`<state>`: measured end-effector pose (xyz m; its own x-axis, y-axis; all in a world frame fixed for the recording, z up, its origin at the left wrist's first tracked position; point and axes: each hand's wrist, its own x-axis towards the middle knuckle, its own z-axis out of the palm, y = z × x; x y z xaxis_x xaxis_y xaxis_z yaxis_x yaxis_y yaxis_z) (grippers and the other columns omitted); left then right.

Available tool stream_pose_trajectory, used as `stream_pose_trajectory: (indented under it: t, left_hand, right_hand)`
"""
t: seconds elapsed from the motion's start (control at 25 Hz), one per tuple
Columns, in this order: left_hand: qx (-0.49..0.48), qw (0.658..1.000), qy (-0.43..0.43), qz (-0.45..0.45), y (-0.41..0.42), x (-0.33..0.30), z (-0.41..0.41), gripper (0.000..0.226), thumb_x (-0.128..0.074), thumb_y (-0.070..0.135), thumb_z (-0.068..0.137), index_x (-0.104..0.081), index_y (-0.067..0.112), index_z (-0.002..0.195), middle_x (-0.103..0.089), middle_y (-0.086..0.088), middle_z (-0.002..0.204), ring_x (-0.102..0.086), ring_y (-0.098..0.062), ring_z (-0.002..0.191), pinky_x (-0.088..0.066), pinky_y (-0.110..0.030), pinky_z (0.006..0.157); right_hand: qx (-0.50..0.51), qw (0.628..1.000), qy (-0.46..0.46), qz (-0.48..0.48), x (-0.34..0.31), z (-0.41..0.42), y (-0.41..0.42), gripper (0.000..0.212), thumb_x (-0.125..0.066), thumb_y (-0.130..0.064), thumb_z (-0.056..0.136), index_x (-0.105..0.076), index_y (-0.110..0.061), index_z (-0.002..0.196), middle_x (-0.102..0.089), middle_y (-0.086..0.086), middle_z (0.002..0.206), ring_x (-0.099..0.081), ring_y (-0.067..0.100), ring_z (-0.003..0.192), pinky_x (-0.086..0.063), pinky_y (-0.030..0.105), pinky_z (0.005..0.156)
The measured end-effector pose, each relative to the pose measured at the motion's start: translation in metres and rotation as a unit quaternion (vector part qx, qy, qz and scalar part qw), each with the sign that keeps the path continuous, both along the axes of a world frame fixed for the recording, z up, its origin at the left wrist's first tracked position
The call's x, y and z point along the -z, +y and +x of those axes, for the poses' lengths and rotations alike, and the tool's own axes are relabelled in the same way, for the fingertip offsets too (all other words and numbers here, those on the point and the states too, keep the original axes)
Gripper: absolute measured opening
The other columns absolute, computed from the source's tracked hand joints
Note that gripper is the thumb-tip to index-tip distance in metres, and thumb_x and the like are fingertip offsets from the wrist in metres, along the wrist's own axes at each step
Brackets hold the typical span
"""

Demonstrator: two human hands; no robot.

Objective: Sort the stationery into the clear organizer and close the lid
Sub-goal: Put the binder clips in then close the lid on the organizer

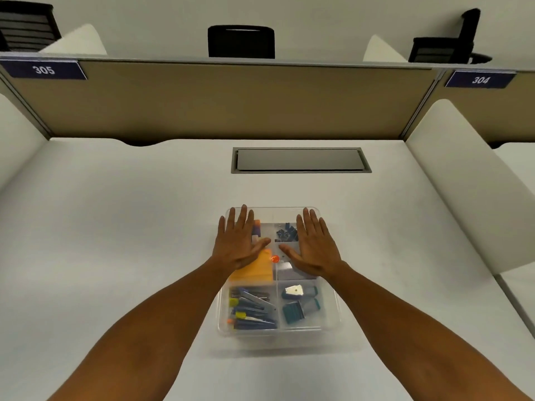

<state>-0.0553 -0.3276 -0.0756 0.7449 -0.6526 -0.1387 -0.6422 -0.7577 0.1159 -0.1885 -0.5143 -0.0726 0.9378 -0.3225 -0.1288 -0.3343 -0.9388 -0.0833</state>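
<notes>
A clear organizer (328,311) with divided compartments sits on the white desk, its transparent lid lying over it. My left hand (238,241) lies flat with straight fingers on the far left part of the lid. My right hand (314,244) lies flat on the far right part. Through the plastic I see pens and markers (253,309) in the near left compartment, teal staplers (301,303) near right, orange sticky notes (259,269) by my left wrist, blue binder clips (285,233) between my hands and a small orange ball (275,258).
A grey cable hatch (299,160) is set into the desk (115,227) behind the organizer. A tan partition (220,99) closes off the back, with white side dividers (463,180) left and right. Black chairs stand beyond the partition.
</notes>
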Motion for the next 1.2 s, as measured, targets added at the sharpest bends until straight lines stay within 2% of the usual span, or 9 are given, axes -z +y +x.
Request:
stream_pose_trajectory:
  t: [0.28, 0.48, 0.64, 0.76, 0.96, 1.04, 1.2]
  left_hand:
    - [0.004, 0.999, -0.036, -0.010, 0.000, 0.006, 0.000, 0.103, 0.014, 0.083, 0.070, 0.009, 0.023, 0.154, 0.015, -0.004, 0.162, 0.012, -0.032, 0.149, -0.001, -0.053, 0.120]
    - [0.002, 0.999, -0.048, -0.014, -0.002, 0.015, -0.001, 0.095, -0.001, 0.081, 0.079, 0.010, 0.023, 0.153, 0.017, -0.004, 0.162, 0.015, -0.032, 0.148, 0.002, -0.054, 0.119]
    - [0.002, 1.000, -0.030, 0.002, -0.001, 0.015, -0.002, 0.095, 0.000, 0.081, 0.078, 0.014, 0.024, 0.153, 0.020, -0.004, 0.161, 0.018, -0.031, 0.148, 0.004, -0.054, 0.119]
    - [0.003, 1.000, 0.003, 0.025, 0.000, 0.008, 0.000, 0.095, -0.005, 0.080, 0.079, 0.015, 0.023, 0.152, 0.021, -0.003, 0.161, 0.018, -0.031, 0.148, 0.003, -0.055, 0.119]
    - [0.031, 0.993, 0.082, 0.073, 0.002, -0.014, 0.015, 0.092, -0.023, 0.075, 0.086, 0.008, 0.021, 0.154, 0.019, -0.006, 0.161, 0.016, -0.036, 0.147, 0.000, -0.058, 0.118]
    - [0.033, 0.992, 0.077, 0.090, 0.004, -0.027, 0.016, 0.089, -0.024, 0.074, 0.088, 0.002, 0.020, 0.154, 0.015, -0.008, 0.162, 0.011, -0.038, 0.148, -0.003, -0.059, 0.117]
    - [-0.033, 0.998, 0.045, 0.044, 0.014, -0.045, 0.005, 0.090, -0.024, 0.073, 0.088, -0.001, 0.017, 0.154, 0.014, -0.010, 0.162, 0.007, -0.035, 0.149, -0.004, -0.055, 0.118]
  right_hand:
    - [0.001, 1.000, -0.023, -0.009, 0.014, 0.003, -0.004, 0.108, 0.001, -0.088, 0.075, 0.010, -0.017, 0.155, 0.017, 0.003, 0.162, 0.016, 0.024, 0.149, 0.007, 0.044, 0.122]
    - [0.005, 0.999, -0.030, -0.014, 0.023, 0.006, -0.006, 0.108, -0.005, -0.089, 0.077, 0.002, -0.016, 0.156, 0.006, 0.005, 0.164, 0.009, 0.027, 0.151, -0.002, 0.049, 0.122]
    - [0.010, 1.000, -0.020, -0.014, 0.025, 0.006, -0.005, 0.106, -0.007, -0.089, 0.078, 0.007, -0.018, 0.156, 0.012, 0.003, 0.163, 0.013, 0.025, 0.150, 0.002, 0.047, 0.122]
    - [0.010, 1.000, -0.001, -0.012, 0.016, 0.006, 0.000, 0.109, 0.001, -0.090, 0.074, 0.010, -0.019, 0.155, 0.015, 0.003, 0.163, 0.015, 0.025, 0.149, 0.007, 0.046, 0.122]
    - [-0.030, 0.999, 0.039, 0.015, -0.010, 0.013, 0.001, 0.131, 0.022, -0.092, 0.052, 0.008, -0.012, 0.155, 0.014, 0.010, 0.163, 0.014, 0.031, 0.150, 0.007, 0.048, 0.122]
    - [-0.023, 0.998, 0.054, 0.019, -0.020, 0.013, -0.004, 0.129, 0.016, -0.092, 0.055, 0.009, -0.012, 0.155, 0.015, 0.012, 0.163, 0.014, 0.032, 0.149, 0.006, 0.048, 0.121]
    - [-0.033, 0.999, 0.042, 0.008, -0.035, 0.010, -0.001, 0.105, -0.017, -0.084, 0.081, 0.004, -0.012, 0.156, 0.010, 0.013, 0.163, 0.011, 0.032, 0.150, 0.005, 0.048, 0.122]
